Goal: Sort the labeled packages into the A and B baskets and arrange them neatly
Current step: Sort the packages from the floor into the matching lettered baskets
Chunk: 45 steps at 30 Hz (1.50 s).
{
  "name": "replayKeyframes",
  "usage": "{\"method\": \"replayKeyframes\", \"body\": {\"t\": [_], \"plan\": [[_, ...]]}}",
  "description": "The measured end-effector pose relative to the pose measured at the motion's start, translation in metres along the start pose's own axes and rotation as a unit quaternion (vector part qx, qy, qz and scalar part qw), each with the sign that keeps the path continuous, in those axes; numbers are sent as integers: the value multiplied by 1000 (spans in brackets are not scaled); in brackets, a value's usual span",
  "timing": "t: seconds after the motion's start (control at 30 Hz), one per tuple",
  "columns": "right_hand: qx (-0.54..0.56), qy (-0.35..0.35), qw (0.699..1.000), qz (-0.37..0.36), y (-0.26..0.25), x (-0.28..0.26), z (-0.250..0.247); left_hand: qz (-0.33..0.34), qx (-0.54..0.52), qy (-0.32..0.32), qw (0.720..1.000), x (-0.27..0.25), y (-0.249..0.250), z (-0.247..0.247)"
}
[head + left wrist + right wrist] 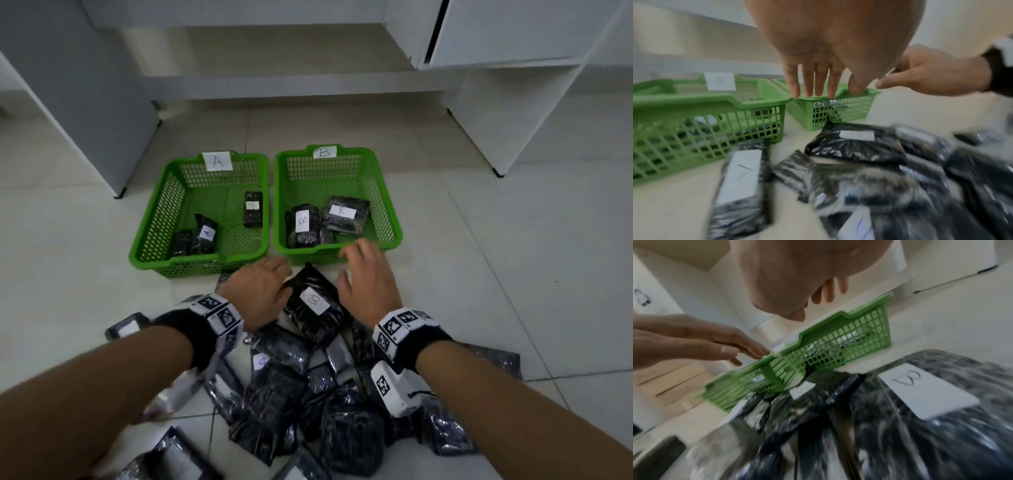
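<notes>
Right under the camera, a heap of black packages (308, 394) sprawls across the tiled floor (513, 274). At the far edge of that heap sits one package marked B (313, 305), label up, its tip nearly touching the near wall of basket B (390, 219). The left hand (260, 291) hovers at its left side, fingers straight and loose, gripping nothing. The right hand (368, 277) hangs over its right side at the basket's near rim, fingers spread and lightly bent, also holding nothing. Neither hand clearly touches the package. Basket A (154, 219) stands just left of basket B, the two almost touching. Three packages lie in A, two near its front-left corner, one by its right wall. Two B-labelled packages lie side by side in basket B.
</notes>
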State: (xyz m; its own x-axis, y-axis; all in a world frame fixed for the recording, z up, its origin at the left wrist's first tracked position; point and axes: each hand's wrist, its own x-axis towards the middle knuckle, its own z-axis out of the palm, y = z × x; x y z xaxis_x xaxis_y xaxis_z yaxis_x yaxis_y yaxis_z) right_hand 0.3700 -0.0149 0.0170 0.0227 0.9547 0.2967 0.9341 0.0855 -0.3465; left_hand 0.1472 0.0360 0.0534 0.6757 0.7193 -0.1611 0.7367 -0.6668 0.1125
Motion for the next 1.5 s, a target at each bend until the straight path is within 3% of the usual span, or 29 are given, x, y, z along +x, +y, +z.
{"method": "replayKeyframes", "body": {"t": [0.07,0.13,0.27,0.37,0.5,0.73,0.83,0.93,1.0,1.1,1.2,1.27,1.4,1.5], "plan": [[16,-85,996,-3,-7,-16,4,55,66,-62,994,-25,-8,0],[-6,-164,986,17,-11,-23,11,52,98,-107,988,-45,-23,4],[-98,-244,963,58,-27,-14,29,-114,61,-114,985,-61,-66,27],[-130,-283,944,108,-39,-5,41,-242,-59,-66,966,-59,-87,44],[-62,-218,959,168,-46,-1,37,-351,-174,-31,920,-45,-95,57],[114,-204,949,212,-41,-7,7,-381,-230,-60,893,-24,-88,74],[216,-166,928,253,-40,-8,-13,-352,-279,-38,893,-26,-86,64],[303,-126,900,286,-40,-2,-39,-277,-328,-74,900,-35,-78,36],[348,-76,878,318,-39,5,-54,-208,-432,-77,874,-38,-74,16],[358,15,862,358,-35,19,-63,-164,-520,36,838,-32,-73,-14],[375,76,845,374,-35,36,-62,-174,-481,205,834,-8,-81,-36],[387,86,846,356,-35,51,-55,-214,-413,270,843,11,-90,-41],[370,82,867,323,-30,88,-35,-311,-368,276,832,44,-102,-34],[355,89,873,324,-21,119,-16,-349,-344,218,844,60,-114,-23]]}}
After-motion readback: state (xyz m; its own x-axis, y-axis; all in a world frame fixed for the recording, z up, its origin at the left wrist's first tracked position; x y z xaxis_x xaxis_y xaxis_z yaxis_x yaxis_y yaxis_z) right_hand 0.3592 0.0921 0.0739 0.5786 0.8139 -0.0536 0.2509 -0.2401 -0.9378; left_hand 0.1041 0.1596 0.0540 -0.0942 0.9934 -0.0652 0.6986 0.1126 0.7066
